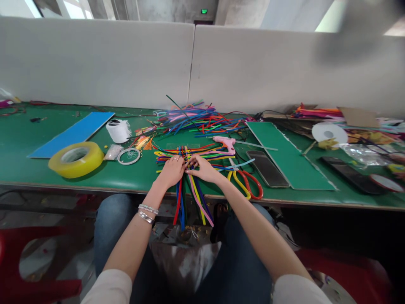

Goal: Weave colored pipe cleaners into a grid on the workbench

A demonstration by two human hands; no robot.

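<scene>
Multicoloured pipe cleaners (pixel 186 158) are laid crosswise in a woven bunch on the desk (pixel 136 178), near its front edge, with their long ends hanging over the edge toward the lap. Both hands are placed on the bunch. The left hand (pixel 172 171) is pressed down on the weave from the near left, with a ring visible on one finger and silver bracelets (pixel 146 214) on the wrist. The right hand (pixel 202 168) is set just beside it, and its fingertips (pixel 190 161) are brought in narrowly on the crossings. Whether either hand has a firm grip cannot be told.

A loose pile of pipe cleaners (pixel 198 120) is lying just behind the bunch. A pink hot glue gun (pixel 224 144) is lying to the right of the pile, and scissors with red and yellow handles (pixel 246 184) are placed just beyond the right hand. A yellow tape roll (pixel 76 159), a white roll (pixel 118 131), a blue board (pixel 72 135) and a wire ring (pixel 128 156) are seen to the left. A green board (pixel 284 156) and a dark flat panel (pixel 267 169) are seen to the right.
</scene>
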